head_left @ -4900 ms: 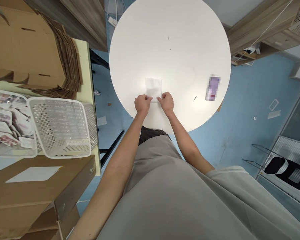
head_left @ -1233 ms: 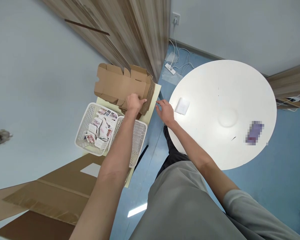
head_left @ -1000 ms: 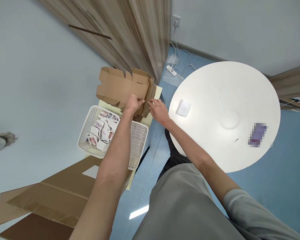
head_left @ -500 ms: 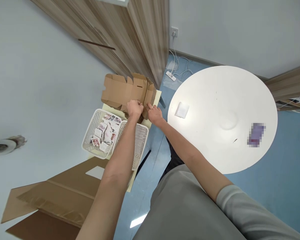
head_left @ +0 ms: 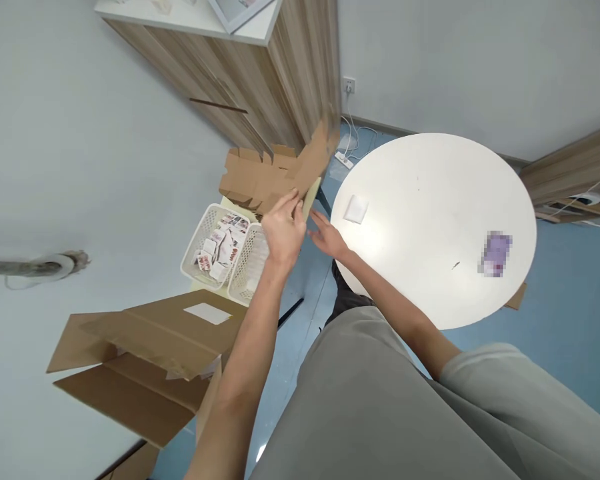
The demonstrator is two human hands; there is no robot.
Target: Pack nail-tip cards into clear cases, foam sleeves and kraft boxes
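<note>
My left hand is closed on the near end of a flat cardboard box blank, which is raised at a tilt and blurred at its far end. Under and beside it, more unfolded box blanks lie on the narrow pale yellow table. My right hand is between that stand and the round table, fingers apart and holding nothing. Close to my left wrist are two white plastic baskets. One basket contains several small printed packets or cards; the contents of the other basket are partly hidden by my arm.
A round white table at the right bears a small white packet and a pixelated purple item. A large open carton stands at the lower left. Behind the stand are a wood-grain cabinet and a power strip.
My left hand has lifted one box blank off the pile and swung it up to the right. My right hand has come away from the cardboard. The whole view has shifted slightly.
</note>
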